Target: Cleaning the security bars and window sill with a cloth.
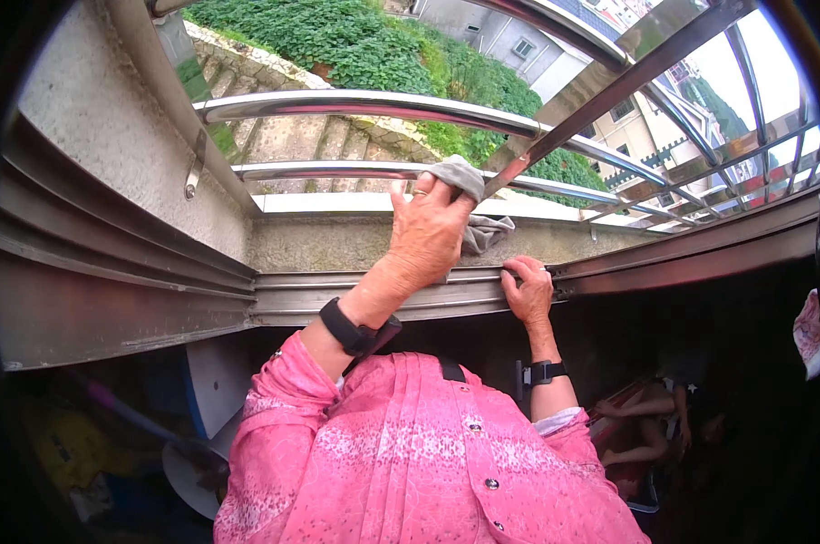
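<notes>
My left hand [430, 224] holds a grey cloth [456, 175] against the lower stainless steel rail [328, 170], near the foot of a slanted flat metal bar [552, 139]. A loose end of the cloth hangs below my fingers over the concrete ledge [314, 245]. Lower down and to the right, my right hand [529, 289] grips the ridged metal window track [382, 299]. Its fingers curl over the track's outer ridge, with the thumb on the near side. Part of the cloth behind my left hand is hidden.
Stainless steel guard rails [369, 102] cross outside the opening. Metal window frames rise at the left [110, 272] and right [688, 251]. Beyond lie stone steps [294, 143] and green plants [355, 47]. Indoors, a person [654, 415] sits in the dark at the lower right.
</notes>
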The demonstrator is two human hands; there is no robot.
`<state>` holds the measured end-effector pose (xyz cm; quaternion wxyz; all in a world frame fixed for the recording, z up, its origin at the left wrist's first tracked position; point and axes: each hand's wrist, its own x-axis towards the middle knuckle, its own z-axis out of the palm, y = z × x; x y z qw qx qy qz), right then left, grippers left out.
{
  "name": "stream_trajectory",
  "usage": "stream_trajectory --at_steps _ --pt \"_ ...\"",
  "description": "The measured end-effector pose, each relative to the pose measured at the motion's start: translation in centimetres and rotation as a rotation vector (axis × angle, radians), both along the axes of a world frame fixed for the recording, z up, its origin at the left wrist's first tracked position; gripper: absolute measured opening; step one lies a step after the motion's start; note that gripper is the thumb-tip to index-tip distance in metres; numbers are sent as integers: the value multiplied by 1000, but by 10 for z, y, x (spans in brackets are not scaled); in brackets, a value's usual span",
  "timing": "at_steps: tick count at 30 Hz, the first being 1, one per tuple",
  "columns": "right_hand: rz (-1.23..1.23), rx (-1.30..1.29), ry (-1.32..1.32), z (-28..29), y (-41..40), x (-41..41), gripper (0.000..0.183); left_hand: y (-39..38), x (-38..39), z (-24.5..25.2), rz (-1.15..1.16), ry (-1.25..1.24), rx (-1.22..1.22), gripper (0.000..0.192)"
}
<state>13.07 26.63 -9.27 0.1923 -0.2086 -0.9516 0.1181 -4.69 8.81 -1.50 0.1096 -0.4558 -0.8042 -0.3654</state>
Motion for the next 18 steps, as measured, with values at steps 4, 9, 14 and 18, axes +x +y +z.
stream_trajectory --at_steps 4,9,14,18 --pt "-9 -10 -1 2 0 -1 14 25 0 -9 5 259 64 34" --pt "0 -9 6 3 -2 0 13 52 -19 -1 87 252 -159 27" --pt "4 4 2 4 -1 -3 13 61 -47 20 -81 -26 -369 15" --pt "0 -4 17 2 -1 -2 13 64 -46 15 -34 122 -321 12"
